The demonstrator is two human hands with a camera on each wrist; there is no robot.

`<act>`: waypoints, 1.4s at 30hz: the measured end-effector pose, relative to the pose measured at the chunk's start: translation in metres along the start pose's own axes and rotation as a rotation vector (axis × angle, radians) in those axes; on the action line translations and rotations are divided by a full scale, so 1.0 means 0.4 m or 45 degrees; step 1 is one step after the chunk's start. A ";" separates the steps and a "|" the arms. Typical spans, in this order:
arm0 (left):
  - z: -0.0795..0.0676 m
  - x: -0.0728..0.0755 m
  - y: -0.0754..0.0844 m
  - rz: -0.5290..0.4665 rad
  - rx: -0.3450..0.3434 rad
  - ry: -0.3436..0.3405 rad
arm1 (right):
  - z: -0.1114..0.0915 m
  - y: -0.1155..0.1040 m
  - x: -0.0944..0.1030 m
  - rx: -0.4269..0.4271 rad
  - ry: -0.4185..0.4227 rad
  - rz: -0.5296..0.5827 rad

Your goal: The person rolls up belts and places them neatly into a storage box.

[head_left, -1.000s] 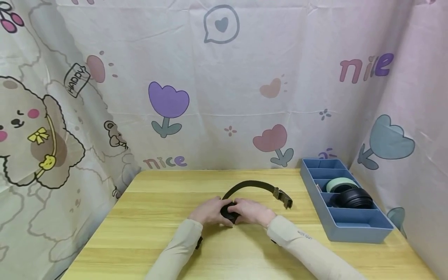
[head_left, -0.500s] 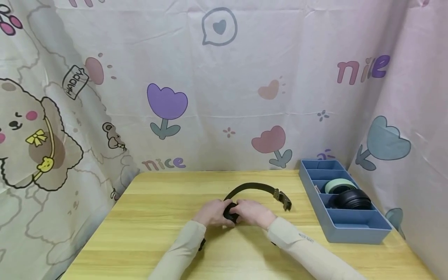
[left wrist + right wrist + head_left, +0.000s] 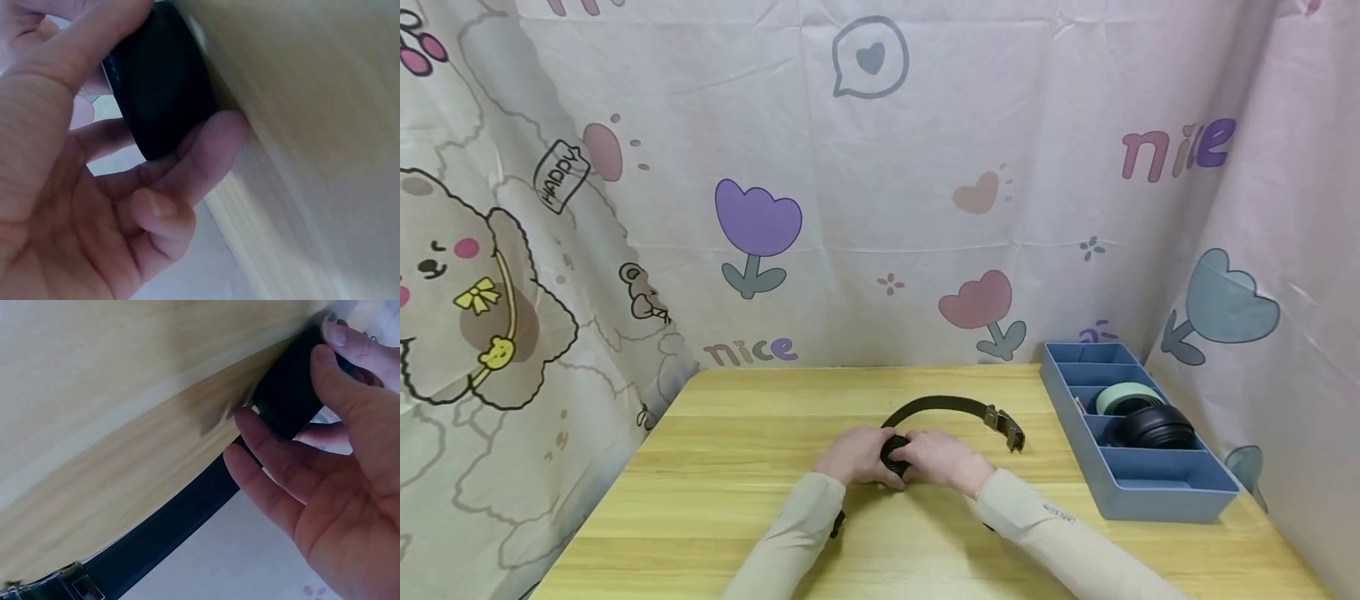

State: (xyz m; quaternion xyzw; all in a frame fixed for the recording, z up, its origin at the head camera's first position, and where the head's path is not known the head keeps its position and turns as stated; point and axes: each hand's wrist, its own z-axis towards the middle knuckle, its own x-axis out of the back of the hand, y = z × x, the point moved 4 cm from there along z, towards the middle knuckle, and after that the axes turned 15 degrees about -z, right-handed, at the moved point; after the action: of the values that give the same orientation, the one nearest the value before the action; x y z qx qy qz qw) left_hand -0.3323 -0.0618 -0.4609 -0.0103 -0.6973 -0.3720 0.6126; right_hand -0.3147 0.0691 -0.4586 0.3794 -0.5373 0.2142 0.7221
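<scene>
A black belt [image 3: 936,403] lies on edge on the wooden table, its near part rolled into a tight coil [image 3: 165,81]. From the coil a loose length curves back and right to a metal buckle [image 3: 1004,427]. My left hand [image 3: 859,456] grips the coil from the left, thumb on one side and fingers curled round the other. Opposite it, my right hand [image 3: 946,458] holds the coil between thumb and fingers. In the right wrist view the belt strap [image 3: 178,534] runs from the coil past my right fingertips [image 3: 237,459] toward the buckle.
A blue-grey divided box [image 3: 1172,503] stands at the table's right side. In its compartments sit a pale green coiled belt [image 3: 1127,392] and a black coiled belt [image 3: 1157,427]. A printed curtain [image 3: 880,167] hangs behind the wooden table [image 3: 700,517].
Both hands stay on the coil with small finger shifts. The loose strap's arch has drawn slightly nearer, and the view has tilted a little.
</scene>
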 end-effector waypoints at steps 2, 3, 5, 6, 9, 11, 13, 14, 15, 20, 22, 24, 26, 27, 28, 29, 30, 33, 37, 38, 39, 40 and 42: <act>-0.001 -0.003 -0.004 -0.013 -0.012 -0.018 | 0.001 0.001 -0.001 0.002 -0.015 0.019; -0.002 -0.003 -0.007 -0.043 -0.009 -0.042 | 0.001 0.003 -0.002 0.011 -0.022 0.027; -0.005 -0.002 -0.013 -0.110 0.001 -0.096 | 0.002 0.009 -0.006 0.042 -0.030 0.044; -0.007 0.000 -0.015 -0.137 0.008 -0.121 | 0.002 0.012 -0.008 0.059 -0.031 0.050; -0.010 0.005 -0.015 -0.197 0.053 -0.165 | 0.000 0.019 -0.013 0.093 -0.015 0.060; -0.009 0.008 -0.009 -0.193 0.067 -0.153 | -0.003 0.018 -0.014 0.092 0.011 0.041; -0.006 0.008 -0.007 -0.175 0.083 -0.135 | -0.004 0.012 -0.011 0.070 0.042 -0.001; -0.005 0.008 -0.007 -0.164 0.090 -0.124 | -0.004 0.008 -0.009 0.055 0.058 -0.032; -0.005 0.007 -0.008 -0.155 0.092 -0.108 | -0.004 0.004 -0.007 0.031 0.069 -0.060; -0.006 0.000 -0.015 -0.121 0.100 -0.052 | -0.006 -0.010 -0.003 -0.084 0.061 -0.154; -0.009 -0.001 -0.016 -0.102 0.083 -0.053 | -0.005 -0.011 -0.004 -0.093 0.041 -0.134; -0.012 -0.001 -0.015 -0.062 0.061 -0.077 | -0.006 -0.009 -0.006 -0.069 0.031 -0.089; -0.013 0.000 -0.014 -0.030 0.048 -0.109 | -0.006 -0.005 -0.007 -0.038 0.023 -0.027; -0.013 0.000 -0.012 -0.023 0.040 -0.120 | -0.006 -0.002 -0.008 -0.028 0.024 -0.006; -0.013 0.001 -0.011 -0.024 0.036 -0.129 | -0.007 0.000 -0.008 -0.021 0.022 0.010; -0.012 0.001 -0.010 -0.030 0.036 -0.133 | -0.007 0.002 -0.008 -0.018 0.020 0.012; -0.011 0.002 -0.009 -0.037 0.034 -0.129 | -0.008 0.003 -0.008 -0.019 0.018 0.008; -0.005 0.001 -0.005 -0.051 0.025 -0.090 | -0.010 -0.001 -0.006 -0.021 0.038 -0.061; -0.001 0.001 -0.005 0.010 0.011 -0.031 | -0.008 -0.012 0.001 -0.010 0.073 -0.080; -0.001 0.002 -0.006 0.021 0.010 -0.031 | -0.007 -0.013 0.001 -0.002 0.073 -0.063; -0.002 0.002 -0.007 0.026 0.011 -0.043 | -0.006 -0.013 0.000 0.006 0.073 -0.030; -0.003 0.003 -0.010 0.017 0.017 -0.065 | -0.005 -0.011 -0.001 0.014 0.069 -0.001; -0.005 0.006 -0.014 -0.036 0.032 -0.117 | -0.003 -0.004 -0.004 0.032 0.065 0.045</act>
State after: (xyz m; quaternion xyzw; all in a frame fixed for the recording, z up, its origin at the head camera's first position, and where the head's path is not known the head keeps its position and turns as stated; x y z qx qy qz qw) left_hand -0.3339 -0.0681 -0.4616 -0.0097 -0.7295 -0.3710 0.5745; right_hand -0.3133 0.0691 -0.4608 0.3732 -0.5226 0.2432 0.7269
